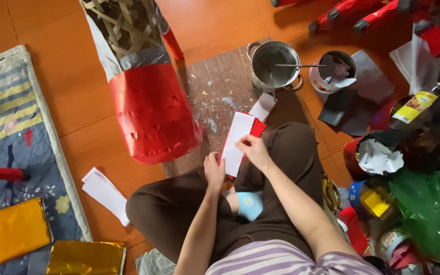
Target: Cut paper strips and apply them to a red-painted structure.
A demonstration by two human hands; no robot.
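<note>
Head view: both hands grip a stack of paper strips (239, 142), white side up with red beneath, above the lap; the left hand (214, 170) pinches its lower edge, the right hand (253, 147) its right side. A red-covered bamboo frame (148, 102) lies just left on the floor (77, 102), a pot (275, 63) just beyond.

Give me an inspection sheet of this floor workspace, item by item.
Surface: orange wooden floor; brown mat flecked with paper scraps.
Job's things: red and white paper stack, held by both hands; bamboo frame partly covered in red paper.
Clutter: metal pot with a stick, small tub, black sheets, green bag, gold packs, white strips.
Hands: left hand at the stack's lower edge; right hand on top.
Cables: nothing seen.
Surroundings: striped rug at left, red objects at top right.
</note>
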